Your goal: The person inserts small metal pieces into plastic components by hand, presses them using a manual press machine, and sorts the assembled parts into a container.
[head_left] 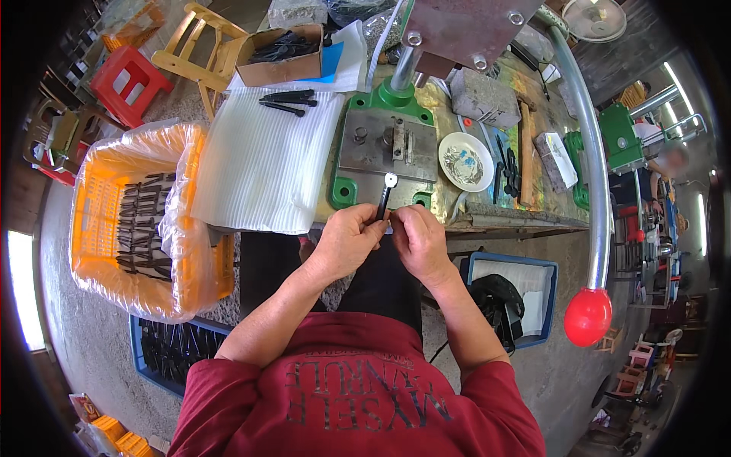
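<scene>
My left hand (350, 238) pinches a slim black handle-like piece (384, 199) that points up and away from me, with a pale round end bearing a small dark spot. Close beside it, my right hand (420, 238) has its fingers pressed together near the piece's lower end; what they hold, if anything, is hidden. Just beyond both hands is the steel plate (367, 156) on the green base of a hand press (396, 99), with a small metal fixture (399, 141) on top. Several similar black pieces (289, 100) lie on a white foam sheet (263, 164) to the left.
At left stands a plastic-lined orange crate (91, 221) with rows of dark pieces. The press's long lever with a red knob (588, 316) hangs at right. A white dish (451, 145), a stone block (483, 97) and a cardboard box (279, 70) sit on the bench. Blue bins (550, 305) flank me below.
</scene>
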A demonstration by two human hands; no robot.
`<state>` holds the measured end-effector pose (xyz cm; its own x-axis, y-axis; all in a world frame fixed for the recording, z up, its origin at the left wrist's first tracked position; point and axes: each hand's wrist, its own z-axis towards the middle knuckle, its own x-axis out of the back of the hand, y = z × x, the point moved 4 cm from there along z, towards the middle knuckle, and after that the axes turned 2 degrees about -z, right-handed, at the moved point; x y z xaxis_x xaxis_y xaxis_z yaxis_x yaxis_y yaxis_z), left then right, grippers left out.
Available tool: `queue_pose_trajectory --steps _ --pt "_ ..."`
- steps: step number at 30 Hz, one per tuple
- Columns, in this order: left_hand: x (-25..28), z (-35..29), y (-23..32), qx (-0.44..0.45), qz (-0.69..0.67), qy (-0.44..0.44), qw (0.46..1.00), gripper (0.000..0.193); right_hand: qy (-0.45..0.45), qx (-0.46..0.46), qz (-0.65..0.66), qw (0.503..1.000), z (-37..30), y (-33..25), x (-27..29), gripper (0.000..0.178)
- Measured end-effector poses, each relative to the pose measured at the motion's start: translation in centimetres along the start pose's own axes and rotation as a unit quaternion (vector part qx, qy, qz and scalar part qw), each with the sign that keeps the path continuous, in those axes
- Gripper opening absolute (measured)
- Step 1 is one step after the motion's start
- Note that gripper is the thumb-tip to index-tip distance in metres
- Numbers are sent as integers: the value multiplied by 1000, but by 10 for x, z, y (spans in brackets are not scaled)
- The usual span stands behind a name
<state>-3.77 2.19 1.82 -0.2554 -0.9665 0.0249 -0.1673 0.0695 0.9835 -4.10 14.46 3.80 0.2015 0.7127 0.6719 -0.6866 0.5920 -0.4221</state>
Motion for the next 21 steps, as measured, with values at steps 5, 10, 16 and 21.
queue_pose_trajectory --steps 5,10,16,21 --pt "2 0 -1 -7 28 7 1000 17 -23 -30 24 999 0 1 -5 24" --pt "6 0 1 -74 106 37 991 14 -54 -44 47 996 1 2 -7 24" --pt "8 -4 15 -145 168 75 972 14 -62 -40 58 996 2 0 -9 23" --pt "10 -1 4 -81 97 50 991 12 -69 -89 104 988 0 2 -11 22"
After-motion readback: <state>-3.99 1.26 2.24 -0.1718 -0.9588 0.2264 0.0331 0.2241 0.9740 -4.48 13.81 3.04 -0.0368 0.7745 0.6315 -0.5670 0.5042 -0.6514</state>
